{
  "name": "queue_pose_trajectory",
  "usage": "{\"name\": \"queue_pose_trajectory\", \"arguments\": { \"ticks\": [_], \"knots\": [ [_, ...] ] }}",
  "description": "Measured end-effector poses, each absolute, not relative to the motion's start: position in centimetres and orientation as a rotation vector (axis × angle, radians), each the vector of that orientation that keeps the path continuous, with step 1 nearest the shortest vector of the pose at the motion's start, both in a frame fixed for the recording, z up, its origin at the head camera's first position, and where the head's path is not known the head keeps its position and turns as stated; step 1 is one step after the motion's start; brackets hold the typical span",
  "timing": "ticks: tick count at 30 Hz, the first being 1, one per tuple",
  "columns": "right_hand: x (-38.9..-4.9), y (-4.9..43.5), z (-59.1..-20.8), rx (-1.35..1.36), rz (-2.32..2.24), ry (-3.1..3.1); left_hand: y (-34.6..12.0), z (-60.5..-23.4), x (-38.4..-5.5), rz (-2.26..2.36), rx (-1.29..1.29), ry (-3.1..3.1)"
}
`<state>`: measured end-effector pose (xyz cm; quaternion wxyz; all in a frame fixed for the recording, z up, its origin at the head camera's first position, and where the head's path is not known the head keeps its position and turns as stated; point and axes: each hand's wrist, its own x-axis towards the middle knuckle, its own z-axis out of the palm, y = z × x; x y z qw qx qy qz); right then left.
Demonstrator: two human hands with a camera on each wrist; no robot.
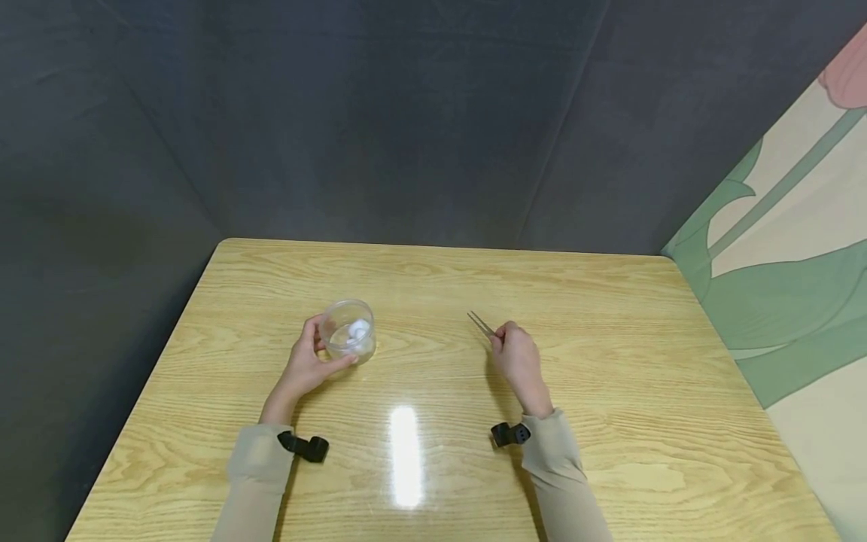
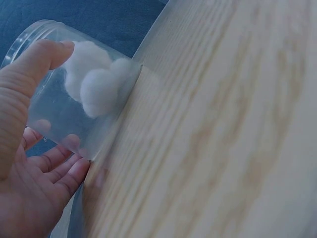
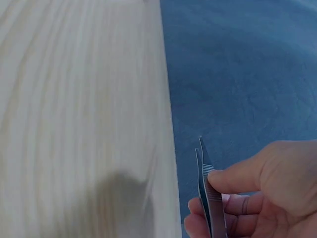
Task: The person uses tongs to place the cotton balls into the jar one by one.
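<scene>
A clear plastic jar [image 1: 348, 331] without a lid stands upright on the table, left of the middle. White cotton balls [image 2: 96, 79] lie inside it, bunched at the bottom. My left hand [image 1: 311, 369] grips the jar around its side, thumb on the near wall and fingers on the far one. To the right, my right hand [image 1: 518, 361] pinches metal tweezers [image 3: 210, 191] between thumb and fingers, above the tabletop. The tweezers' tips point up and to the left in the head view, slightly apart, with nothing between them.
The wooden table [image 1: 609, 339] has light grain and a bright glare patch near the front. A dark cloth [image 1: 406, 128] hangs behind it and on the left. A floral fabric [image 1: 799, 301] borders the right side.
</scene>
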<state>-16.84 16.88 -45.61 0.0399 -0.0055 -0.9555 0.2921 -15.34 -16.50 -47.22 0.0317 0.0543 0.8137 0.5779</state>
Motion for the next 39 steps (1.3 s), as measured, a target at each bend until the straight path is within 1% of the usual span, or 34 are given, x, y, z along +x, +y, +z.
{"name": "queue_pose_trajectory", "arguments": {
  "ticks": [7,9,12,18,23,28,33,39],
  "knots": [
    [-17.3,17.7,-46.6,-0.055,0.833,-2.984,-17.3,-50.0,-16.4,1.784,0.154,2.510],
    [-17.4,18.0,-46.9,-0.048,0.825,-2.998,-17.3,-50.3,-16.5,1.773,0.152,2.520],
    [-17.5,18.4,-47.4,-0.015,0.803,-2.991,-17.2,-50.0,-16.5,1.790,0.161,2.509],
    [-17.4,18.7,-47.4,0.020,0.799,-3.013,-16.7,-48.0,-15.7,1.799,0.190,2.499],
    [-17.5,18.5,-47.0,0.051,0.732,-3.058,-17.1,-49.3,-16.2,1.784,0.187,2.519],
    [-17.7,18.4,-47.5,0.044,0.689,-3.072,-17.5,-50.6,-16.4,1.799,0.161,2.506],
    [-17.7,18.3,-47.8,0.014,0.732,-3.090,-17.6,-50.7,-16.0,1.791,0.153,2.514],
    [-16.8,18.5,-47.8,-0.003,0.782,-3.072,-17.7,-50.3,-15.3,1.775,0.147,2.490]
  ]
}}
